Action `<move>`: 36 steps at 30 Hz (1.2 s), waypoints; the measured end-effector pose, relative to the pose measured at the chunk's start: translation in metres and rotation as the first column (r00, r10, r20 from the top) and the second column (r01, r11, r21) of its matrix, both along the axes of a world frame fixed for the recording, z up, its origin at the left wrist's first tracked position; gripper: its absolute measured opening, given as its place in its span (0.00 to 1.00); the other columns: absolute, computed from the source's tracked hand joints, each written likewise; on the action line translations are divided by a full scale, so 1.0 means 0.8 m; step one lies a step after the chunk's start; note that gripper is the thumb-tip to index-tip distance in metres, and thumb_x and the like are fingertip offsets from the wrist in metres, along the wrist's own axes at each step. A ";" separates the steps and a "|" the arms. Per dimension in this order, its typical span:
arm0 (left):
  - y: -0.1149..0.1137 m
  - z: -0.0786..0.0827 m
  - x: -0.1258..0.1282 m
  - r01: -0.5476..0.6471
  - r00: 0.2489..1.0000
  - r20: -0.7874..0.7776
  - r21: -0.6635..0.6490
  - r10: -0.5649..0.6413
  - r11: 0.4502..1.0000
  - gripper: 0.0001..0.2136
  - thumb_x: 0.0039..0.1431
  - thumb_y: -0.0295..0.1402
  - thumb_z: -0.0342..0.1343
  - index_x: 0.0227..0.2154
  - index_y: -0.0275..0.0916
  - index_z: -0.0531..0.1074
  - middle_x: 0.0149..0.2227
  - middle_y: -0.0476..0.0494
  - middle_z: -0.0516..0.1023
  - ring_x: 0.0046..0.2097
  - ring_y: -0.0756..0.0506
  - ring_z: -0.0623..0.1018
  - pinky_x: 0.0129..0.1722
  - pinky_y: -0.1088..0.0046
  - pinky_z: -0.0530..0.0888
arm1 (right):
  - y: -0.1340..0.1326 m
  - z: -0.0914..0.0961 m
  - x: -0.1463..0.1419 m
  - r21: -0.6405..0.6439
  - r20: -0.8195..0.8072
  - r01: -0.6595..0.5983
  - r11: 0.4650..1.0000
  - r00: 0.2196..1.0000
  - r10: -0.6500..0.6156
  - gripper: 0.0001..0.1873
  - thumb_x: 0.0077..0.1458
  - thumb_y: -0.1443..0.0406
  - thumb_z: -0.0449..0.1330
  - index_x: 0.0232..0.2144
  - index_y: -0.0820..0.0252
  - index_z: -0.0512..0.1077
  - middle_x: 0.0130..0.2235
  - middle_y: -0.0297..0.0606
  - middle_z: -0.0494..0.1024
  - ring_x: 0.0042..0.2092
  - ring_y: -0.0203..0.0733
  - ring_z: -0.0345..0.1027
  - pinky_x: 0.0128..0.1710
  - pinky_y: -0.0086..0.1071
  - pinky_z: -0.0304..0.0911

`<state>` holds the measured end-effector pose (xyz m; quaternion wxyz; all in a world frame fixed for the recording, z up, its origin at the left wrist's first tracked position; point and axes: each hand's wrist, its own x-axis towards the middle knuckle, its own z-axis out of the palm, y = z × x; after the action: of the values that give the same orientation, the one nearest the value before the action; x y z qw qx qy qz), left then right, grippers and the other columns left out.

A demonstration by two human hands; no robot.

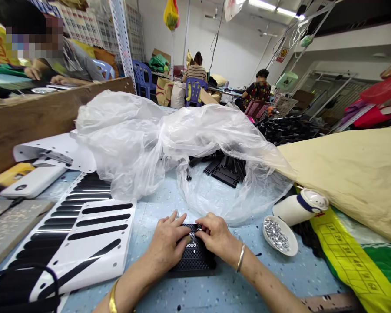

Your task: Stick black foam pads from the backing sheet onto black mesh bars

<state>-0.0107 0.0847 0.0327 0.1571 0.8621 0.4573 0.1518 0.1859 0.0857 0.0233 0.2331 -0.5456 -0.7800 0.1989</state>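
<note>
A black block with a textured, perforated top [198,257] lies on the table in front of me. Several small white or silvery pieces [190,245] sit in a row on it. My left hand [170,241] rests at its left side, fingers spread, with thumb and fingertips touching the top. Over the right far corner, my right hand [217,237] has thumb and index finger pinched together; a tiny bright spot shows there, too small to name. To the right stands a white bowl [292,243] of small shiny silver pieces [276,234].
Behind the block, a large clear plastic bag [130,139] holds black comb-like parts [228,171]. White sheets with black strips [94,248] lie left, near a white power bank [34,181]. A white bottle [299,206] lies tilted behind the bowl. A co-worker [74,61] sits beyond the wooden board [52,106].
</note>
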 end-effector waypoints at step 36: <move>0.022 -0.020 -0.005 -0.220 0.879 0.383 -0.206 0.286 0.953 0.07 0.54 0.29 0.51 0.25 0.42 0.72 0.38 0.42 0.85 0.49 0.38 0.81 0.48 0.61 0.76 | -0.044 -0.013 0.038 0.313 0.231 -0.129 0.941 0.971 0.056 0.19 0.62 0.74 0.47 0.47 0.67 0.75 0.27 0.40 0.71 0.27 0.41 0.65 0.27 0.33 0.58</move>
<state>-0.0145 0.1021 0.0164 0.2947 0.7290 0.5338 0.3112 0.2162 0.0507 0.0133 0.2232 -0.4805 -0.8479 0.0169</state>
